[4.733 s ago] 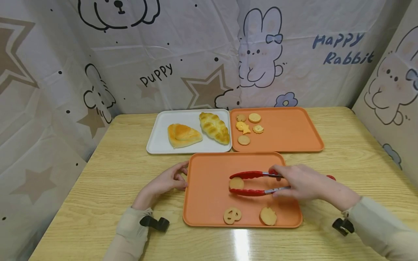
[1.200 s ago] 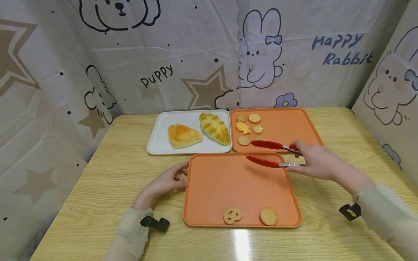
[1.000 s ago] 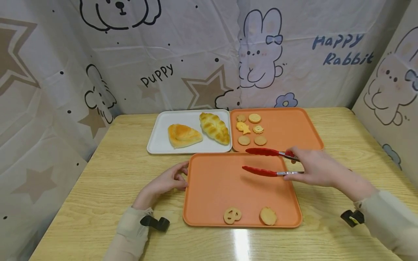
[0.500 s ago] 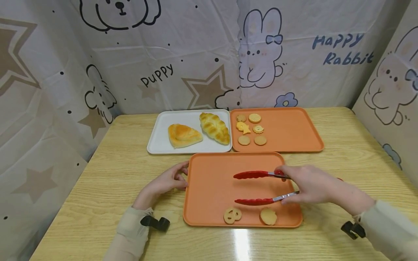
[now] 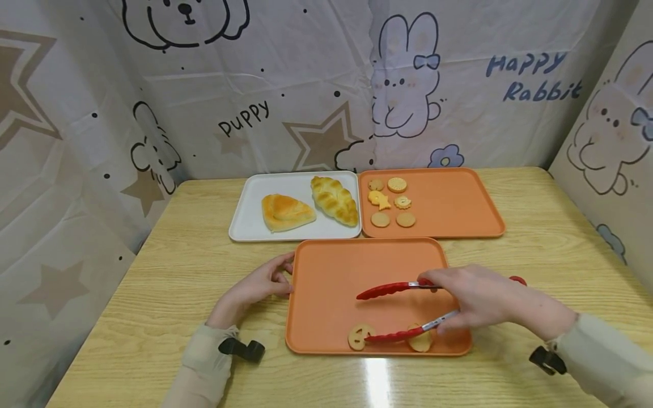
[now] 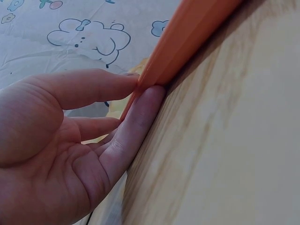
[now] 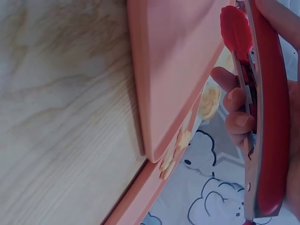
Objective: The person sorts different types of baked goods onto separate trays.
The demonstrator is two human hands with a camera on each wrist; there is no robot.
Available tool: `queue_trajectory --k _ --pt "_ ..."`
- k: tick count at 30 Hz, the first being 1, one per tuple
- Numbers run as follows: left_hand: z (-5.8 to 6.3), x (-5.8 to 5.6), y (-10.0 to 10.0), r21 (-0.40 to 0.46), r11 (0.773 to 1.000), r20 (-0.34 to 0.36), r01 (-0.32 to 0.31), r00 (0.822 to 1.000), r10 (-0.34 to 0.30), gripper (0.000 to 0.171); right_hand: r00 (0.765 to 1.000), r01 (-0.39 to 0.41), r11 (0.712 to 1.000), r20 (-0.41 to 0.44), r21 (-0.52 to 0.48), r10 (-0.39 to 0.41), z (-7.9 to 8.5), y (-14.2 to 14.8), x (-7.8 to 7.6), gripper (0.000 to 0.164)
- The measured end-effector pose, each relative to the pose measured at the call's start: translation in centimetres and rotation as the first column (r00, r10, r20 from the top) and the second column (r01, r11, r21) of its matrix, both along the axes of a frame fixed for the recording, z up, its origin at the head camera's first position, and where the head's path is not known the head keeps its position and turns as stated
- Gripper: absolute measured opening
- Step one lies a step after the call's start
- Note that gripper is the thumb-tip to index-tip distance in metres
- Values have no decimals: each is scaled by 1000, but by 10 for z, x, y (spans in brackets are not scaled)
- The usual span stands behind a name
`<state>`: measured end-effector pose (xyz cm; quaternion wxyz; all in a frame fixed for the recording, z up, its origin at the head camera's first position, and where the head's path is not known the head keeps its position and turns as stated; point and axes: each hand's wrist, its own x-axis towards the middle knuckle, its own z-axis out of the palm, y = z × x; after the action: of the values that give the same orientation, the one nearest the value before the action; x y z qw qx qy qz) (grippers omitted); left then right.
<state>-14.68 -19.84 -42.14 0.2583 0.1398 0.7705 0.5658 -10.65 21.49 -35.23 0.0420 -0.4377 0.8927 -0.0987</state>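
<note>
My right hand [image 5: 476, 297] holds red-tipped tongs [image 5: 390, 290] over the near orange tray [image 5: 326, 294], their arms spread with nothing between them. The tongs' lower tip overlaps the right side of a pretzel-shaped cookie [image 5: 356, 338] in the head view. The same arm crosses a round, scalloped cookie [image 5: 421, 343] and hides part of it. In the right wrist view the fingers wrap the red tong handle [image 7: 274, 117]. My left hand [image 5: 262, 281] pinches the tray's left edge. Seen from the left wrist, thumb and fingers [image 6: 140, 110] meet at the orange rim [image 6: 183, 47].
Behind, a white tray [image 5: 245, 226] bears a folded bread [image 5: 288, 212] and a braided bread [image 5: 334, 201]. Beside it, a second orange tray [image 5: 454, 204] has several cookies along its left side, among them a round one [image 5: 405, 219]. A printed cloth [image 5: 306, 73] hangs behind the wooden table [image 5: 168, 272].
The tongs carried a round cookie from the near tray to the far orange tray and released it. They came back toward the pretzel cookie, spread apart. My left hand has stayed put.
</note>
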Motion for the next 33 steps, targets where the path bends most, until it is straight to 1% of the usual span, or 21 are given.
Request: queue_trajectory --k 4,8,11,15,20,23,27,33 --pt "1 1 -1 -1 1000 1 4 1000 -4 78 1000 -26 1000 1 12 26 0 -6 0 72" --pt "1 1 -1 1 1000 1 4 1000 -4 78 998 -46 999 38 15 45 0 -12 1 70" --pt "1 1 -1 6 1000 2 2 1000 -2 78 998 -34 999 56 27 33 0 -14 0 69" --pt "0 0 0 5 1000 4 1 1000 -1 78 998 0 999 55 36 -2 1 -13 -3 69" --pt "-1 0 -1 1 1000 3 1 1000 -1 79 997 42 999 65 12 -43 2 -9 -5 69" --pt "-2 -1 -2 9 1000 -4 7 1000 -7 79 997 39 999 71 4 -39 1 -8 -4 70" --pt "-3 -2 -3 25 999 -14 21 1000 -21 79 997 18 1000 80 20 -20 0 -8 -2 70" --pt "-2 -2 -2 25 999 -14 25 1000 -24 79 994 11 1000 105 13 -12 -4 -8 -3 59"
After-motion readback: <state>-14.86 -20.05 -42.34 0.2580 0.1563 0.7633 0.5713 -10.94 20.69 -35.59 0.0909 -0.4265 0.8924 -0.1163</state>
